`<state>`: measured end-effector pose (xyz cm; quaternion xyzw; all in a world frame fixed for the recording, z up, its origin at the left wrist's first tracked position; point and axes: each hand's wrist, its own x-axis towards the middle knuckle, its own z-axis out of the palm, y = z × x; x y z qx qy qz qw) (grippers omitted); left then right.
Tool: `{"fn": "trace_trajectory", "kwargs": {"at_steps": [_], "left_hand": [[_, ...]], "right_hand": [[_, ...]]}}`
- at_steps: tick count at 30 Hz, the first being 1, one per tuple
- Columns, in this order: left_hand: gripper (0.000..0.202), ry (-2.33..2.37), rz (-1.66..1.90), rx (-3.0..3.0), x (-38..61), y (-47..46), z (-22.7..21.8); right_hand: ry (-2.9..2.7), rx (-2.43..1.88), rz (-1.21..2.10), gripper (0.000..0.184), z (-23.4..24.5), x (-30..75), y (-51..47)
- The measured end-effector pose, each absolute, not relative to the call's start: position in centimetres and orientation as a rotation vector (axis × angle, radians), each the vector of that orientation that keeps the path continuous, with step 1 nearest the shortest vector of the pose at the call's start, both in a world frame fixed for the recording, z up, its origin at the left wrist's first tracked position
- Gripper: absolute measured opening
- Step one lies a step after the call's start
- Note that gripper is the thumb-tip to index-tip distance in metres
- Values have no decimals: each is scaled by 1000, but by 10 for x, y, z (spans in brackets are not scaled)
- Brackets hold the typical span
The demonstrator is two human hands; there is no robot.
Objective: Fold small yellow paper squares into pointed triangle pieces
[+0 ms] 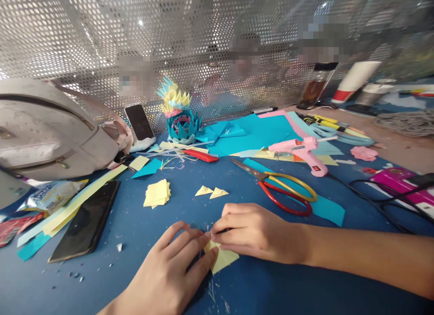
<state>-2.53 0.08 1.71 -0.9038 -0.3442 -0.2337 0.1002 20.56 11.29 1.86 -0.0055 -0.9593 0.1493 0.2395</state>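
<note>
Both hands meet over a small yellow paper square (225, 260) at the table's near middle. My left hand (172, 263) pinches its upper left edge, thumb and fingers closed. My right hand (254, 231) comes in from the right, fingertips closed on the same paper beside the left ones. The fingers partly cover the paper, so its fold is hard to see. Just beyond lie two folded yellow triangles (219, 193). A stack of yellow squares (157, 193) sits to their left. Scissors with red and yellow handles (288, 188) lie open to the right.
A folded-paper model (181, 111) stands at the back, near blue sheets (257, 129), a red cutter (200, 155) and a pink glue gun (305, 153). At left are a black phone (86, 222), paper strips and a pale backpack (50, 129). A purple power strip (403, 186) lies right.
</note>
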Motion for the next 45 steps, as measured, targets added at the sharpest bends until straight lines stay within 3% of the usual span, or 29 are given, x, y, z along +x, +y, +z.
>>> {"fn": "trace_trajectory", "kwargs": {"at_steps": [10, 16, 22, 34, 45], "left_hand": [[33, -1021, -703, -2680, -26, 1, 17], [37, -1017, -713, -2690, -26, 2, 19], [40, -1016, -749, -2660, -25, 2, 8], [40, -1055, -709, -2686, -29, 0, 0], [39, -1063, -712, -2678, -29, -2, -2]], "right_hand": [[-2624, -66, 547, 16, 21, 208, 115], [-2457, -320, 754, 15, 21, 204, 115], [-2438, -448, 672, 15, 17, 203, 112], [-2614, -67, 213, 13, 21, 210, 118], [-2625, -3, 213, 14, 19, 209, 118]]}}
